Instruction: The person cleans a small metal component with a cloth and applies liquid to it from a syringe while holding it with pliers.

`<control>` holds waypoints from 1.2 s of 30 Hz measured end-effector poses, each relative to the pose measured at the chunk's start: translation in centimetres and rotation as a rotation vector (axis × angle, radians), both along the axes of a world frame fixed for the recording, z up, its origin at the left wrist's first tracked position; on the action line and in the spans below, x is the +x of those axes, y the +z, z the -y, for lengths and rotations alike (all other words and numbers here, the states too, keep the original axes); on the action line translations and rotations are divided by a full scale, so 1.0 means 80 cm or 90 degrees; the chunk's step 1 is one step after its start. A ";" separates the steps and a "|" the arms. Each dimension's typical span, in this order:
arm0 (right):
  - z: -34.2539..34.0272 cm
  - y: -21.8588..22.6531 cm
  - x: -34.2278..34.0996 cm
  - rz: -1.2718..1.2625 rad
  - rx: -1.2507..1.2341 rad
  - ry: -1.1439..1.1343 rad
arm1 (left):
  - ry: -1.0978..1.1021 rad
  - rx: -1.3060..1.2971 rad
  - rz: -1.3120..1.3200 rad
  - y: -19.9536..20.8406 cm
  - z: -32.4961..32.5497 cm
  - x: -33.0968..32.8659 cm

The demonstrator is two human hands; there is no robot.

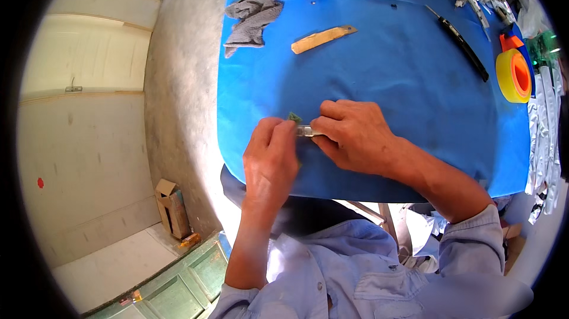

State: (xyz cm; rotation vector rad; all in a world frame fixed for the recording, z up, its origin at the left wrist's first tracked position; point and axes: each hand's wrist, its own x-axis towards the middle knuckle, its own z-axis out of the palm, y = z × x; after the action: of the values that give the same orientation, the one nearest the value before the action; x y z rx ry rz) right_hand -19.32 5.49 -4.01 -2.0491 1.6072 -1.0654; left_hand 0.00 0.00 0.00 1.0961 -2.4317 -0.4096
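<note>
Right hand (pixel 354 135): pinching silvery piece (pixel 306 131).
Left hand (pixel 270 156): closed on green scrap (pixel 294 117), at piece's left end.
Tan strip (pixel 322 40): beyond grip.

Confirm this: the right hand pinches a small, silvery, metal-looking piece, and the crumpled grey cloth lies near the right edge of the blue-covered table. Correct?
No: the head view shows the crumpled grey cloth near the left edge of the table; the right hand does pinch the silvery piece.
</note>
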 end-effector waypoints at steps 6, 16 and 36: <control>-0.002 -0.001 0.005 0.008 -0.014 0.004 | 0.012 -0.055 0.031 -0.001 -0.025 0.013; 0.000 -0.003 0.002 0.011 -0.010 0.014 | 0.053 -0.046 -0.080 -0.007 -0.029 0.018; 0.000 0.000 0.005 -0.005 -0.053 -0.017 | 0.084 -0.009 -0.018 0.000 0.071 0.032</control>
State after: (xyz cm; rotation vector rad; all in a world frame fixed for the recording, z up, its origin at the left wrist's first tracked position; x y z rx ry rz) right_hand -18.91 5.51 -4.04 -2.0938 1.6235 -1.1531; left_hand 2.57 -5.66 -0.04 1.2284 -2.3185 -0.3620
